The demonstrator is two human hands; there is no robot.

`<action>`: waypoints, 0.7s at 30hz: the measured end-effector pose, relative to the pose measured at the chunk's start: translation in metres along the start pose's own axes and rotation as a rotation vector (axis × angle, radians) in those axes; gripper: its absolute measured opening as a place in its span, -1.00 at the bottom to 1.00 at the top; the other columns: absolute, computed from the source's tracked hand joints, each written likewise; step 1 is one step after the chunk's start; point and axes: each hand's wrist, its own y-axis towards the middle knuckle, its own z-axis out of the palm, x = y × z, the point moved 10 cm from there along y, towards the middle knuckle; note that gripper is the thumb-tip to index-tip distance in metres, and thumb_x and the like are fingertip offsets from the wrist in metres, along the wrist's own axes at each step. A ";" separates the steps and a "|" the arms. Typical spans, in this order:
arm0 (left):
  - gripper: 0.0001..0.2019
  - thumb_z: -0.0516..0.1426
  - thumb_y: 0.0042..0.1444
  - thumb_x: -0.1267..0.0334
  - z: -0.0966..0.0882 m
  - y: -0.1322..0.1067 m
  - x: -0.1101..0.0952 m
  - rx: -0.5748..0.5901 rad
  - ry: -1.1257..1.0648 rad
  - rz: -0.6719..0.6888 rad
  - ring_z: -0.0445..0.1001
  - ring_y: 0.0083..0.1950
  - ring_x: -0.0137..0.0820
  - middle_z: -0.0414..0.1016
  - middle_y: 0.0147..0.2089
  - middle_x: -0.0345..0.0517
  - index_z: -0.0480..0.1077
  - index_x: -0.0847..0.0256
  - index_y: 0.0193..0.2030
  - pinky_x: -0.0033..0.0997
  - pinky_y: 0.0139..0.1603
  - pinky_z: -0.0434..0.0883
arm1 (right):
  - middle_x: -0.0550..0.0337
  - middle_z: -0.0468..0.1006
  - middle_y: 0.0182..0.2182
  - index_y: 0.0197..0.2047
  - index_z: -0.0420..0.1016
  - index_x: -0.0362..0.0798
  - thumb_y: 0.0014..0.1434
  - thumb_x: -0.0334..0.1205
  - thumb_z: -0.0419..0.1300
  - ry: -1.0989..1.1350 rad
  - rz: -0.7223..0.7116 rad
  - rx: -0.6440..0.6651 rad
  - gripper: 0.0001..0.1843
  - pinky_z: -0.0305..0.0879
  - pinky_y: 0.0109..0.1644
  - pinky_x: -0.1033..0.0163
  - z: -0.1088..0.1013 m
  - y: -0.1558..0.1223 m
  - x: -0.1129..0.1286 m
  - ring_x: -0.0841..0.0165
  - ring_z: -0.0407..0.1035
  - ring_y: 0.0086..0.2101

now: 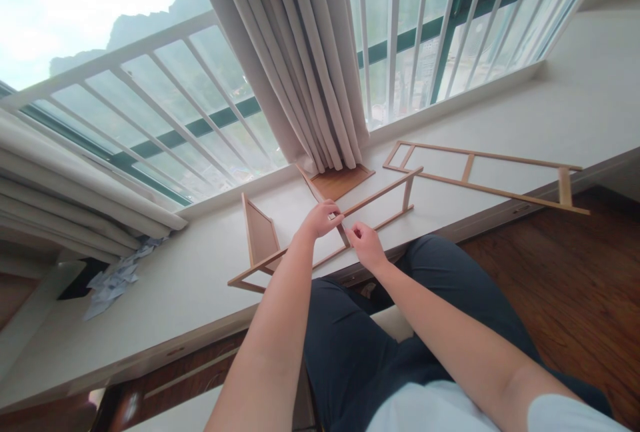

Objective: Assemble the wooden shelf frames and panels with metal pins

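Observation:
A light wooden ladder-like frame lies tilted on the white window ledge, with a wooden panel standing on it at its left end. My left hand has its fingers curled and pinched on the frame's upper rail near the middle rung. My right hand is closed in a pinch just right of that rung, touching the frame; whatever small thing sits in its fingers is hidden. A second panel slopes up under the curtain.
Another wooden ladder frame lies flat on the ledge to the right. Beige curtains hang at centre and bunch at left. Crumpled paper lies at the left. My dark-trousered knees press against the ledge; wooden floor lies right.

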 end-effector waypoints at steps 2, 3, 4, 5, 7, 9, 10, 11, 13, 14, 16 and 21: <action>-0.83 0.18 0.20 0.27 0.000 0.000 0.000 0.002 0.001 0.005 0.46 -0.21 -0.36 0.48 -0.24 -0.10 0.53 0.21 -0.39 -0.34 -0.03 0.43 | 0.33 0.30 -0.62 -0.50 0.24 0.04 0.26 0.01 0.14 -0.009 -0.005 0.009 -0.64 0.07 -0.33 0.26 0.000 0.000 0.000 0.36 0.17 -0.48; -0.83 0.18 0.20 0.27 0.000 0.000 -0.001 0.003 0.001 0.007 0.46 -0.21 -0.36 0.48 -0.25 -0.10 0.53 0.21 -0.39 -0.34 -0.02 0.43 | 0.33 0.30 -0.62 -0.50 0.24 0.03 0.26 0.02 0.13 -0.012 -0.007 0.012 -0.64 0.08 -0.32 0.26 0.000 0.000 0.000 0.36 0.17 -0.49; -0.83 0.18 0.20 0.27 0.000 0.000 -0.001 0.004 0.000 0.008 0.46 -0.21 -0.36 0.48 -0.25 -0.10 0.53 0.21 -0.39 -0.33 -0.02 0.43 | 0.33 0.31 -0.61 -0.50 0.24 0.03 0.26 0.02 0.13 -0.015 -0.010 0.014 -0.64 0.08 -0.32 0.26 0.000 0.000 0.001 0.36 0.18 -0.48; -0.83 0.18 0.20 0.27 0.000 0.000 -0.001 0.004 -0.001 0.008 0.46 -0.21 -0.35 0.48 -0.25 -0.10 0.53 0.21 -0.39 -0.33 -0.02 0.43 | 0.33 0.31 -0.61 -0.49 0.24 0.03 0.26 0.02 0.13 -0.017 -0.012 0.015 -0.64 0.08 -0.32 0.26 0.000 0.000 0.001 0.36 0.18 -0.48; -0.82 0.18 0.20 0.26 0.000 0.001 -0.001 0.003 -0.001 0.010 0.46 -0.21 -0.35 0.47 -0.26 -0.10 0.53 0.21 -0.40 -0.34 -0.03 0.43 | 0.33 0.32 -0.61 -0.49 0.23 0.03 0.25 0.02 0.12 -0.022 -0.010 0.016 -0.65 0.09 -0.33 0.26 -0.001 0.000 0.000 0.37 0.18 -0.48; -0.82 0.17 0.20 0.26 0.000 0.001 -0.001 0.002 -0.003 0.009 0.46 -0.22 -0.35 0.47 -0.26 -0.10 0.52 0.21 -0.41 -0.34 -0.04 0.43 | 0.33 0.32 -0.61 -0.49 0.23 0.04 0.25 0.02 0.12 -0.026 -0.007 0.014 -0.65 0.09 -0.33 0.26 -0.002 0.001 0.000 0.37 0.18 -0.49; -0.82 0.17 0.20 0.25 0.000 0.001 -0.001 0.002 -0.003 0.008 0.46 -0.22 -0.35 0.47 -0.26 -0.10 0.52 0.21 -0.41 -0.34 -0.05 0.43 | 0.33 0.33 -0.61 -0.49 0.23 0.04 0.25 0.02 0.12 -0.028 -0.007 0.016 -0.65 0.09 -0.33 0.26 -0.002 0.001 -0.001 0.37 0.18 -0.49; -0.82 0.17 0.20 0.25 0.000 0.000 -0.001 0.002 -0.004 0.007 0.45 -0.22 -0.35 0.47 -0.26 -0.10 0.52 0.21 -0.40 -0.34 -0.05 0.42 | 0.33 0.33 -0.61 -0.48 0.23 0.04 0.25 0.02 0.12 -0.031 -0.006 0.016 -0.65 0.09 -0.33 0.26 -0.002 0.000 -0.001 0.37 0.18 -0.49; -0.82 0.17 0.20 0.24 0.001 0.000 0.000 0.002 -0.006 0.006 0.45 -0.22 -0.35 0.47 -0.25 -0.09 0.53 0.21 -0.39 -0.34 -0.06 0.42 | 0.33 0.33 -0.61 -0.48 0.23 0.03 0.25 0.02 0.12 -0.036 -0.004 0.019 -0.65 0.09 -0.32 0.26 -0.002 0.000 -0.001 0.37 0.18 -0.48; -0.82 0.17 0.20 0.24 0.001 0.000 0.000 0.000 -0.006 0.005 0.45 -0.22 -0.36 0.48 -0.24 -0.09 0.53 0.21 -0.39 -0.34 -0.06 0.42 | 0.33 0.33 -0.61 -0.48 0.23 0.03 0.25 0.02 0.11 -0.037 -0.004 0.020 -0.65 0.09 -0.32 0.26 -0.002 0.000 -0.001 0.37 0.19 -0.48; -0.82 0.17 0.20 0.24 0.001 0.000 0.001 -0.003 -0.006 0.002 0.46 -0.22 -0.36 0.48 -0.24 -0.09 0.53 0.21 -0.39 -0.34 -0.05 0.42 | 0.33 0.32 -0.61 -0.49 0.22 0.03 0.25 0.02 0.11 -0.040 -0.003 0.019 -0.65 0.09 -0.31 0.26 -0.002 0.000 0.000 0.37 0.18 -0.48; -0.82 0.18 0.20 0.24 0.001 0.000 0.001 0.001 0.007 0.003 0.46 -0.22 -0.36 0.49 -0.23 -0.09 0.54 0.21 -0.38 -0.34 -0.05 0.43 | 0.32 0.34 -0.60 -0.48 0.24 0.03 0.25 0.02 0.12 -0.048 -0.002 0.020 -0.66 0.10 -0.31 0.26 -0.002 -0.001 -0.001 0.37 0.20 -0.48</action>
